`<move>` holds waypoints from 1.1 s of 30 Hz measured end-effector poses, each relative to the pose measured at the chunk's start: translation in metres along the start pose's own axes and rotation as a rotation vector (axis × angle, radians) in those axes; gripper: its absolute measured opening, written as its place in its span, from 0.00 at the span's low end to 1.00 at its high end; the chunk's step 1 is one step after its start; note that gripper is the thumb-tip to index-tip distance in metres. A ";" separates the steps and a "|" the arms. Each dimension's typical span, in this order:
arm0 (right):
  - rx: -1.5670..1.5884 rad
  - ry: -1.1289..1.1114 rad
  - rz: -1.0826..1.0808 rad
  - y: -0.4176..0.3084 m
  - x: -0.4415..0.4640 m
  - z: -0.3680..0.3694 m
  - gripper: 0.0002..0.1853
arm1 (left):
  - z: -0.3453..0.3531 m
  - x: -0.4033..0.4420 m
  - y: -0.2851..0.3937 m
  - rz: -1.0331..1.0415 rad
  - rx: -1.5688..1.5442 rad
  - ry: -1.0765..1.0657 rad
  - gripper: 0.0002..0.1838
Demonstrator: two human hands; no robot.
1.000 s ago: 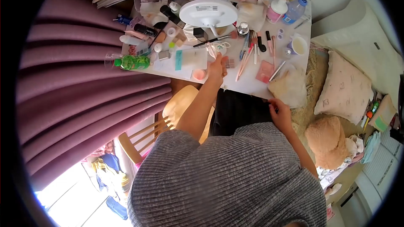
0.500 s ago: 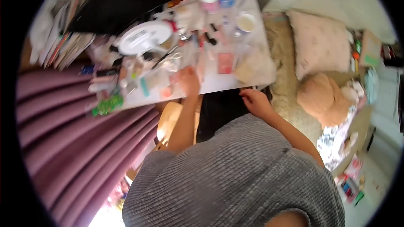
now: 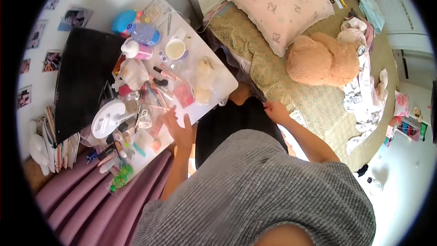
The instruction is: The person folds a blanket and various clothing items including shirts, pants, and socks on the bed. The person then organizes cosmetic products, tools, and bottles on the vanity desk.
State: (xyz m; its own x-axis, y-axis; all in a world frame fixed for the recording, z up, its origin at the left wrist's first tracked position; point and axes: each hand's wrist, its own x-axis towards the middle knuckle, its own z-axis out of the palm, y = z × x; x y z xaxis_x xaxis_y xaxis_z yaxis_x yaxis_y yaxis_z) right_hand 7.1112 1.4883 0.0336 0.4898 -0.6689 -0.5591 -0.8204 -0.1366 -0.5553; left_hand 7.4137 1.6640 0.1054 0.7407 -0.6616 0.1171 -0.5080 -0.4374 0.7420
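My left hand is over the front edge of the white table, fingers spread and nothing held. Near its fingertips lie a pink square palette and slim brushes. My right hand is beside the bed edge, thumb and fingers pinched at the border of a dark cloth; what is between them is too small to make out. A white round mirror, seen from behind, stands past my left hand, and a white cup sits farther back.
A bed holds a pink pillow and a brown plush toy. A black monitor stands at the table's back. A green bottle lies by the purple curtain. A water bottle is near the wall.
The view has swung right, showing more bed. My left hand has drawn back from the small items on the table, its fingers now spread. My right hand has moved to the bed edge.
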 end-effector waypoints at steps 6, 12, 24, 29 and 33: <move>-0.157 -0.067 -0.016 0.042 0.083 0.010 0.12 | 0.006 -0.041 0.056 0.138 0.203 -0.228 0.20; -0.292 0.128 -0.165 0.021 0.235 0.056 0.21 | -0.005 -0.103 0.044 -0.110 0.258 -0.277 0.21; 0.931 -0.402 -0.042 -0.032 0.287 0.058 0.38 | 0.008 -0.099 0.055 -0.551 0.144 -0.233 0.23; 0.954 -0.076 0.085 0.013 0.258 0.068 0.34 | 0.029 -0.068 0.080 -0.398 0.103 -0.347 0.22; 1.594 0.800 0.537 0.102 0.183 0.010 0.30 | 0.045 -0.071 0.064 -0.440 -0.034 -0.480 0.19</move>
State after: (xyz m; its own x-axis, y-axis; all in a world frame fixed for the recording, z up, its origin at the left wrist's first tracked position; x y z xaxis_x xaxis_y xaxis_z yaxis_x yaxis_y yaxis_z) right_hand 7.1197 1.3590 -0.1316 -0.3214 -0.6089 -0.7252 0.4269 0.5905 -0.6849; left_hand 7.3086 1.6553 0.1152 0.5939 -0.6268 -0.5044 -0.1814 -0.7151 0.6750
